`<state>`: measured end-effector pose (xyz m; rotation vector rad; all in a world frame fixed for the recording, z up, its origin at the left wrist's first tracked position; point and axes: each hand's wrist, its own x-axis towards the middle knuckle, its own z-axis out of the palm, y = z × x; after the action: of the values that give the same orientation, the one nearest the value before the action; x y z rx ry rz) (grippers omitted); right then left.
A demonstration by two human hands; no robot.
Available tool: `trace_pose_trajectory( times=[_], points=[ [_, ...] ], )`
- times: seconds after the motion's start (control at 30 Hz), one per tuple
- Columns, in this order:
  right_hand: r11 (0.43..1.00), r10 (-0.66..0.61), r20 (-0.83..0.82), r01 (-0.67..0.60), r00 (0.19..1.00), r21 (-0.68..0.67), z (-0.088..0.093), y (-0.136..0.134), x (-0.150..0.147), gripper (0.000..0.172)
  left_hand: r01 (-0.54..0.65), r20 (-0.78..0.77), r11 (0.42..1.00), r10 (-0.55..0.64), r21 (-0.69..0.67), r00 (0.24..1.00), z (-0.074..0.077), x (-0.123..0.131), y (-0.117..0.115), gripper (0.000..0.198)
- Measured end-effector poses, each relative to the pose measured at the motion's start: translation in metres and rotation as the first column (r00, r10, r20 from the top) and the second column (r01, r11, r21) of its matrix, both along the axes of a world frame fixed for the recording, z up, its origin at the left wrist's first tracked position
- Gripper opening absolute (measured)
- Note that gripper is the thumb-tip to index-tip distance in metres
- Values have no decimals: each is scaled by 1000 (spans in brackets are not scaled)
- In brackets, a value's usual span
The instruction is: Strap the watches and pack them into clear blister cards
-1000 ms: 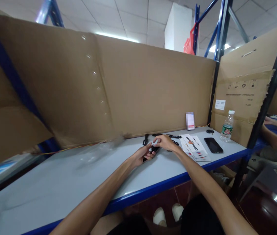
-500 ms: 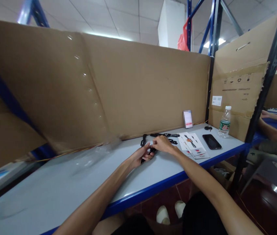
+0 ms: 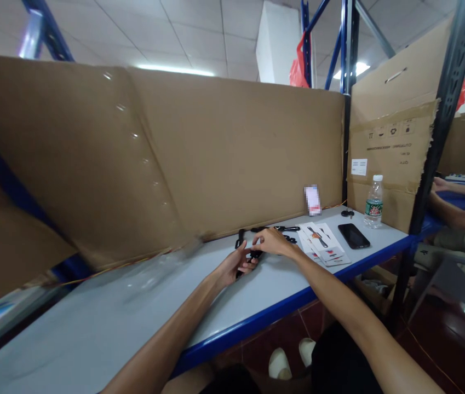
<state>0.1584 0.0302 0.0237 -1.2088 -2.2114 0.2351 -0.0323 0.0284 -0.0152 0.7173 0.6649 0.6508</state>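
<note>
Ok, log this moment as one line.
left hand: holds black item | right hand: at same item | right of hands: printed cards, dark phone, upright bottle

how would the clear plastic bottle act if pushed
The bottle stands upright, tall for its base, so a high push would probably tip it. Its round body would likely roll once down. The clear plastic looks thin, so it may flex.

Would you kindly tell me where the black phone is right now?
In the head view, the black phone lies flat toward the table's right end, between the cards and the bottle.
</note>
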Motion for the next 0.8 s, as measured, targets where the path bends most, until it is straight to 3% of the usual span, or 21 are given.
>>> trace_pose_trajectory(
  times=[0.2, 0.3, 0.47, 0.7, 0.8],
  points=[
    [996, -71, 99, 66, 993, 55, -3, -6, -4, 20, 13, 5, 1000, -13, -8, 1000, 1, 0, -2, 29],
    [999, -27, 83, 24, 996, 46, -6, -5, -8, 27, -13, -18, 1000, 13, 6, 1000, 3, 0, -5, 29],
    [999, 30, 59, -32, 998, 44, -9, -2, -11, 23, -33, -18, 999, 33, -4, 999, 4, 1, -7, 33],
    [994, -80, 91, 72, 993, 85, -4, -9, -4, 24, -14, -24, 1000, 14, 1, 1000, 5, 1, -7, 28],
    [997, -57, 78, 52, 995, 62, -2, -9, -5, 27, -19, -19, 1000, 19, 0, 1000, 6, 3, -8, 28]
  ],
)
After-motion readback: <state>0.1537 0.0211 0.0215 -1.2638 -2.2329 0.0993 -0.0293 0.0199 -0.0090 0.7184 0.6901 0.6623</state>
